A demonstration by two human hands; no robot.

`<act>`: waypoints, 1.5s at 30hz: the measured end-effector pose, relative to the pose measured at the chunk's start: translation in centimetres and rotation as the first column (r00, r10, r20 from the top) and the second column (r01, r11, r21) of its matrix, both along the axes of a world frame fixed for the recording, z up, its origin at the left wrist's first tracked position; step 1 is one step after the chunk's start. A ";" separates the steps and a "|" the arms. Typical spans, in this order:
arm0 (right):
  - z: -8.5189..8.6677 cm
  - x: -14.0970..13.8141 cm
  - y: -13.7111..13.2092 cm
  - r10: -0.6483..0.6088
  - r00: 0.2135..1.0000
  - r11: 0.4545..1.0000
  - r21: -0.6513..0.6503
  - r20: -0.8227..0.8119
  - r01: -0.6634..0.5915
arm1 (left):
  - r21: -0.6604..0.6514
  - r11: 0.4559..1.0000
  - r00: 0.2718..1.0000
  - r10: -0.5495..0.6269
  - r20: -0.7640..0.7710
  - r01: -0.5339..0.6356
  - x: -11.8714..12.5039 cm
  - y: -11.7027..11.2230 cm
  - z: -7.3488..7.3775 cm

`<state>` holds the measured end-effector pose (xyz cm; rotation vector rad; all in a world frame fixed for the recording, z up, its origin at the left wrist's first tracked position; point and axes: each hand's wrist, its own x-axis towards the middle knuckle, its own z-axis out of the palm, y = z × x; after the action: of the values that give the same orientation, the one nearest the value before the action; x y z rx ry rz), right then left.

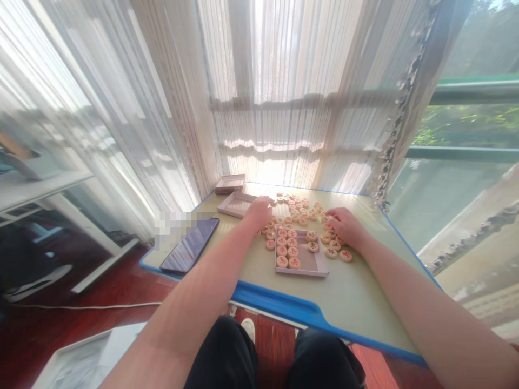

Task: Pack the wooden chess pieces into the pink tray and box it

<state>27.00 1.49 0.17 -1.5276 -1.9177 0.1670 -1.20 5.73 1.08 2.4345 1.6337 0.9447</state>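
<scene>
Round wooden Chinese chess pieces (303,212) with red or dark characters lie loose across the tabletop (365,292). In front of them is a shallow box (307,273), with two columns of red-marked pieces (292,252) along its left side and two dark-marked pieces (312,247) at its right. My left hand (259,212) is at the left edge of the loose pieces, over the corner of a second shallow box (235,205); its fingers are mostly hidden. Over the right-hand pieces, my right hand (344,224) has bent fingers held apart, with fingertips near or on some pieces.
More stacked box parts (230,183) sit at the table's back left. A phone (190,246) lies at the left edge. Blue trim (279,303) borders the table in front of my legs. Curtains (275,108) hang behind, and a white cable (89,306) crosses the floor.
</scene>
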 end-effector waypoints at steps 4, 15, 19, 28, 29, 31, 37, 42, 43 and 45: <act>-0.6 0.3 0.9 -0.056 0.998 0.998 -0.044 -0.025 0.055 | -0.130 0.991 0.999 -0.022 -0.024 0.019 0.3 0.4 -0.7; -0.1 0.5 1.0 -0.074 0.990 0.997 -0.039 -0.118 0.070 | -0.189 0.981 0.996 -0.030 0.080 0.045 -0.2 0.4 -0.4; -0.2 0.6 1.1 -0.051 0.995 0.998 -0.038 -0.085 0.048 | -0.117 0.992 0.994 -0.044 0.096 0.056 -0.2 0.1 0.0; 0.2 0.2 0.9 -0.081 0.996 0.988 -0.132 -0.042 0.075 | 0.028 0.995 0.985 0.093 0.148 -0.098 -0.3 -0.4 0.7; 0.2 0.2 0.8 -0.094 0.994 0.986 -0.143 -0.050 0.086 | 0.002 0.994 0.986 0.111 0.124 -0.112 -0.3 -0.4 0.7; 0.3 0.1 0.7 -0.112 0.992 0.983 -0.153 -0.058 0.102 | -0.024 0.994 0.992 0.110 0.060 -0.108 -0.3 -0.3 0.7; 0.0 0.0 0.6 -0.082 0.995 0.987 -0.147 -0.064 0.072 | 0.028 0.998 0.998 0.057 0.027 -0.057 -0.8 0.0 0.8; 0.2 -0.8 -0.3 -0.037 0.997 0.998 -0.055 -0.071 0.033 | 0.004 0.997 0.997 0.072 0.017 -0.072 -0.8 0.3 0.6; 0.5 -1.3 -0.6 -0.035 0.997 0.999 -0.016 -0.075 0.033 | -0.002 0.997 0.997 0.078 0.016 -0.078 -0.7 0.4 0.6; 1.6 -2.4 -1.3 -0.031 0.996 0.998 0.056 -0.082 0.035 | -0.022 0.996 0.996 0.088 0.013 -0.088 -0.6 0.5 0.5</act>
<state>24.59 0.24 1.73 -1.4912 -1.8176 0.1556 -1.82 6.28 1.57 2.3546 1.7506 0.9483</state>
